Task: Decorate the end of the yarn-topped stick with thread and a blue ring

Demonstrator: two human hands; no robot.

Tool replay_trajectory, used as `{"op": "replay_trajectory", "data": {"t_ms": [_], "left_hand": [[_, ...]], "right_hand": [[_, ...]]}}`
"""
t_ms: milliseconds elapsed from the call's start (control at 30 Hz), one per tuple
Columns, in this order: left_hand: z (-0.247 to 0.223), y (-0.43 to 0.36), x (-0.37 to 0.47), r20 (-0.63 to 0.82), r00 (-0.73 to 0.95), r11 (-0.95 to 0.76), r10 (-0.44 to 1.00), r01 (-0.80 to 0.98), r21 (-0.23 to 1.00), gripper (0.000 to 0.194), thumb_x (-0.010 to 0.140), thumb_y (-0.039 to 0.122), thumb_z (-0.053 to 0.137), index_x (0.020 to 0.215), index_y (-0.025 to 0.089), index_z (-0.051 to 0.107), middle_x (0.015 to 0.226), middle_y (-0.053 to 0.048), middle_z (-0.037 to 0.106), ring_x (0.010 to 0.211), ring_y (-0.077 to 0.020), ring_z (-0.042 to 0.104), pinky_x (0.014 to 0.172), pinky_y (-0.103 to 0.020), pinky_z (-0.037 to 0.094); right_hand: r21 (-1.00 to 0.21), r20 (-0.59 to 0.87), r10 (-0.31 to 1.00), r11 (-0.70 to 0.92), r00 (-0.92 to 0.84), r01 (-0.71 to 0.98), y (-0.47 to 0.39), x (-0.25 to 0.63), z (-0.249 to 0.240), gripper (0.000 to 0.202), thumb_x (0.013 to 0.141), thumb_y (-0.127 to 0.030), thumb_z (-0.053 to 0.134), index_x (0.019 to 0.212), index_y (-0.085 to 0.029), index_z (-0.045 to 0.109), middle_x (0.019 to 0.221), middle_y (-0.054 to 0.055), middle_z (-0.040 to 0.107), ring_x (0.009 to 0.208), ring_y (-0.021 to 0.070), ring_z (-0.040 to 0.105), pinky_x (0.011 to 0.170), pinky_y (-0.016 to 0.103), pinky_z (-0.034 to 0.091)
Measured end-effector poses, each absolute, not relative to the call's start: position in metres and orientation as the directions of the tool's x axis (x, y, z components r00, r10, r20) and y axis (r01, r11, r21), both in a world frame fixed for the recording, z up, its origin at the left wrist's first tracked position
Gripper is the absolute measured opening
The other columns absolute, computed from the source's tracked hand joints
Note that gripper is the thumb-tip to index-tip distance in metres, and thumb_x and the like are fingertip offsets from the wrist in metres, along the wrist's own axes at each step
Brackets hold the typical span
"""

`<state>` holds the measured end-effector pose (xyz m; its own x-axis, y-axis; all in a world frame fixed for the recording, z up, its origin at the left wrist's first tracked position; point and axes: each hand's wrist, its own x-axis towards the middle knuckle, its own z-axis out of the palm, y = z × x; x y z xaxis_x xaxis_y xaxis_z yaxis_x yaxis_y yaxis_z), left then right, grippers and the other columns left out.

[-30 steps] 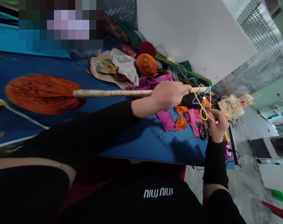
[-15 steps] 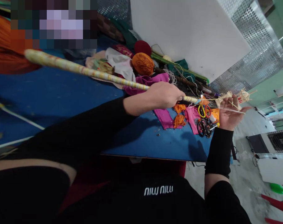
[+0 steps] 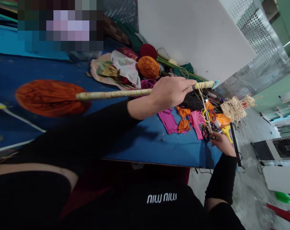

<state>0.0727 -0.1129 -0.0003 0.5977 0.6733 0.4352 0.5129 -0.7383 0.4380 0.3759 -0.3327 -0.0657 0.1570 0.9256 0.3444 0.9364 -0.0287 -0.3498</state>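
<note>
My left hand [image 3: 170, 91] is wrapped round a long stick [image 3: 116, 94] wound with pale yellow strip, held above the table. At the stick's left end is a bulb covered in gathered orange cloth [image 3: 49, 97]. The right tip shows a bit of light blue. From near that tip a pale strand [image 3: 203, 103] runs down to my right hand [image 3: 222, 142], whose fingers are closed on it. Behind those fingertips lie dark patterned scissors [image 3: 206, 132]; whether the fingers touch them I cannot tell. Yellow-and-red-handled scissors [image 3: 209, 115] lie just above.
Pink cloth [image 3: 168, 121] and orange scraps [image 3: 183, 125] lie on the blue table [image 3: 140, 145]. Another orange-headed stick [image 3: 149, 67] rests at the back among fabrics. A bundle of pale sticks [image 3: 234, 110] stands at the right, beside a yellow tool [image 3: 227, 131]. A white board [image 3: 183, 35] rises behind.
The stick has swung, its orange end coming down and its right tip rising. My right hand has moved from beside the pale sticks down and left, its fingers closing with the strand now taut.
</note>
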Motion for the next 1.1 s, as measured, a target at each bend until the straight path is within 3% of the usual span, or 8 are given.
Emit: {"op": "replay_trajectory", "data": {"t_ms": [67, 200, 300, 400, 533, 600, 767, 1100], "left_hand": [[-0.004, -0.114, 0.075, 0.478, 0.598, -0.765, 0.644, 0.478, 0.432, 0.042, 0.105, 0.034, 0.04, 0.136, 0.029, 0.069, 0.115, -0.006, 0.077, 0.1, -0.0241, 0.071, 0.078, -0.034, 0.049], [-0.013, -0.115, 0.081, 0.529, 0.585, -0.789, 0.614, 0.462, 0.404, 0.042, 0.105, 0.035, 0.041, 0.135, 0.029, 0.07, 0.11, -0.005, 0.078, 0.098, -0.0228, 0.071, 0.073, -0.031, 0.047], [-0.012, -0.116, 0.081, 0.524, 0.576, -0.779, 0.627, 0.481, 0.403, 0.042, 0.106, 0.035, 0.041, 0.138, 0.03, 0.068, 0.111, -0.004, 0.077, 0.098, -0.0225, 0.071, 0.073, -0.03, 0.047], [-0.004, -0.115, 0.076, 0.494, 0.569, -0.753, 0.657, 0.51, 0.415, 0.043, 0.107, 0.035, 0.039, 0.141, 0.03, 0.065, 0.115, -0.006, 0.076, 0.102, -0.0242, 0.07, 0.079, -0.033, 0.048], [0.005, -0.113, 0.07, 0.485, 0.534, -0.721, 0.692, 0.536, 0.439, 0.044, 0.108, 0.035, 0.037, 0.144, 0.029, 0.063, 0.117, -0.008, 0.074, 0.102, -0.0247, 0.07, 0.082, -0.034, 0.048], [0.004, -0.112, 0.072, 0.492, 0.531, -0.723, 0.69, 0.534, 0.439, 0.044, 0.108, 0.035, 0.038, 0.145, 0.03, 0.062, 0.117, -0.007, 0.074, 0.101, -0.0237, 0.07, 0.082, -0.033, 0.048], [-0.006, -0.117, 0.081, 0.5, 0.565, -0.753, 0.657, 0.52, 0.403, 0.043, 0.108, 0.037, 0.04, 0.144, 0.033, 0.063, 0.114, -0.006, 0.075, 0.095, -0.0231, 0.071, 0.075, -0.031, 0.048], [-0.016, -0.117, 0.086, 0.556, 0.559, -0.783, 0.616, 0.514, 0.35, 0.042, 0.105, 0.033, 0.041, 0.137, 0.03, 0.068, 0.106, -0.006, 0.077, 0.084, -0.0204, 0.071, 0.063, -0.028, 0.043]], "right_hand": [[-0.282, 0.396, 0.849, -0.25, 0.349, 0.926, -0.337, 0.372, -0.053, 0.017, 0.082, -0.03, 0.071, 0.095, -0.023, 0.08, 0.065, 0.002, 0.072, 0.044, 0.0156, 0.055, 0.049, 0.031, 0.041], [-0.275, 0.787, 0.33, -0.569, 0.522, 0.775, -0.32, 0.346, -0.023, 0.033, 0.09, -0.044, 0.062, 0.106, -0.021, 0.081, 0.098, 0.013, 0.077, 0.083, 0.0264, 0.07, 0.076, 0.039, 0.052], [-0.332, 0.709, 0.57, -0.25, 0.415, 0.91, -0.295, 0.332, -0.011, 0.039, 0.085, -0.044, 0.07, 0.117, -0.023, 0.077, 0.118, 0.014, 0.074, 0.099, 0.0259, 0.071, 0.088, 0.041, 0.055], [-0.504, 0.294, 0.906, -0.126, 0.306, 0.854, -0.275, 0.339, -0.012, 0.043, 0.08, -0.044, 0.076, 0.116, -0.022, 0.076, 0.099, 0.008, 0.077, 0.085, 0.0219, 0.071, 0.082, 0.038, 0.057], [-0.383, 0.608, 0.497, -0.499, 0.619, 0.778, -0.262, 0.355, -0.018, 0.025, 0.084, -0.033, 0.066, 0.098, -0.018, 0.08, 0.096, 0.012, 0.076, 0.095, 0.0271, 0.07, 0.093, 0.05, 0.055], [-0.357, 0.759, 0.392, -0.416, 0.519, 0.836, -0.257, 0.35, -0.017, 0.029, 0.085, -0.031, 0.065, 0.105, -0.017, 0.079, 0.119, 0.016, 0.072, 0.115, 0.0303, 0.068, 0.105, 0.055, 0.051], [-0.367, 0.783, 0.573, 0.116, 0.239, 0.923, -0.229, 0.292, -0.014, 0.037, 0.101, -0.039, 0.049, 0.124, -0.023, 0.073, 0.124, 0.011, 0.071, 0.122, 0.0232, 0.067, 0.11, 0.049, 0.053], [-0.779, 0.548, 0.784, 0.351, 0.291, 0.52, -0.194, 0.233, -0.034, 0.025, 0.094, -0.044, 0.065, 0.085, -0.021, 0.062, 0.078, -0.003, 0.063, 0.075, 0.0098, 0.06, 0.077, 0.024, 0.053]]}}
